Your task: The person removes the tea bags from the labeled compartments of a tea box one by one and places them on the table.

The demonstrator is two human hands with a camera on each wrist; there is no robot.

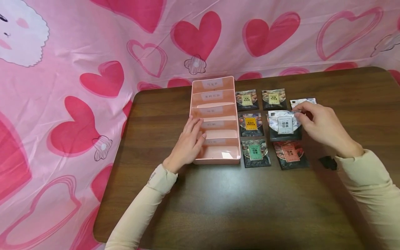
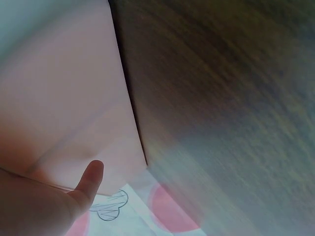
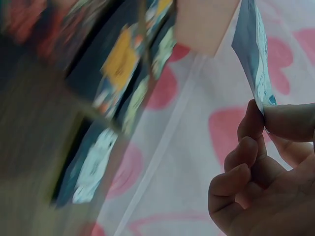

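Note:
A pink box (image 1: 217,161) with several compartments and labels in Chinese characters stands on the table. My left hand (image 1: 187,144) rests on its left side, fingers lying over the rim. In the left wrist view, the thumb (image 2: 89,182) shows against the box's pink wall. My right hand (image 1: 325,126) pinches a tea bag sachet (image 1: 285,125) with a white label by its upper right corner, between thumb and forefinger. That sachet is raised above the table and hangs upright in the right wrist view. Behind it lies a similar white sachet (image 1: 302,101), partly hidden.
Right of the box lie a green-labelled sachet (image 1: 256,154), a red-labelled one (image 1: 290,156), an orange-labelled one (image 1: 251,125), and two with yellow-green labels, a left one (image 1: 247,100) and a right one (image 1: 274,99). A small black item (image 1: 328,162) lies near the right sleeve. A heart-patterned cloth (image 1: 200,38) hangs behind.

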